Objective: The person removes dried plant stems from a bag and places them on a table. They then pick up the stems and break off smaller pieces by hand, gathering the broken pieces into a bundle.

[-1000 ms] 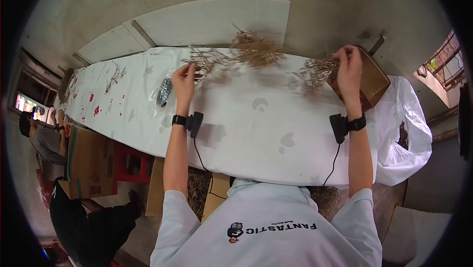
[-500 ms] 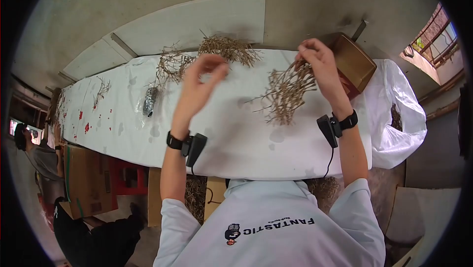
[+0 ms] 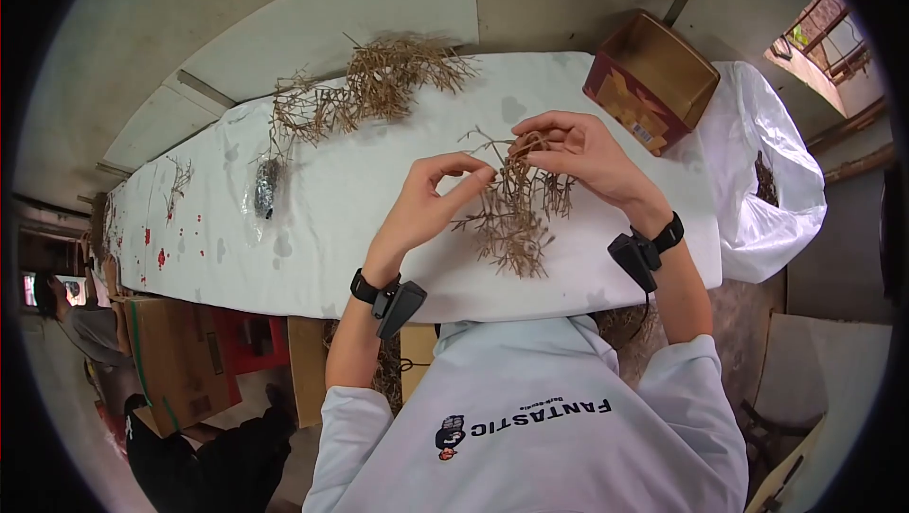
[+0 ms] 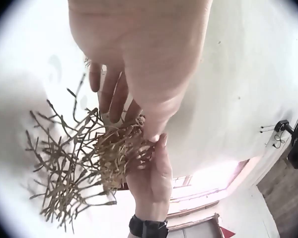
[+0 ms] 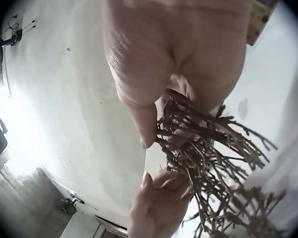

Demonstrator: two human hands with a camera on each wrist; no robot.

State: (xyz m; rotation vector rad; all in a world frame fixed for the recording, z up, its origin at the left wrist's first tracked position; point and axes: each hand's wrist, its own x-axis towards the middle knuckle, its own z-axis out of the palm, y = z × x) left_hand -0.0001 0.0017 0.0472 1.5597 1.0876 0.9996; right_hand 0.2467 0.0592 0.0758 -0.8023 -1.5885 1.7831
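Note:
In the head view, a bunch of dry, brown, branching twigs [image 3: 516, 229] hangs over the white-covered table. My right hand [image 3: 592, 162] holds it by its upper end, thumb and fingers around the stems. My left hand [image 3: 431, 200] is at the bunch's left side, thumb and forefinger tips right at the stems. In the left wrist view the left fingers [image 4: 114, 96] extend beside the twigs [image 4: 69, 168], with the thumb apart from them. The right wrist view shows stems [image 5: 188, 119] running under the right thumb [image 5: 145, 124].
More dry twigs [image 3: 388, 82] lie along the table's back edge, near a clear plastic packet [image 3: 265, 191] with dark contents. A red and gold box [image 3: 630, 101] stands back right, beside a white plastic bag [image 3: 781, 229]. Another person [image 3: 90, 333] is at far left, near a cardboard box [image 3: 180, 361].
My right hand has brought the twig bunch from beside the box leftward to the middle. My left hand left the twigs at the back and came to this bunch.

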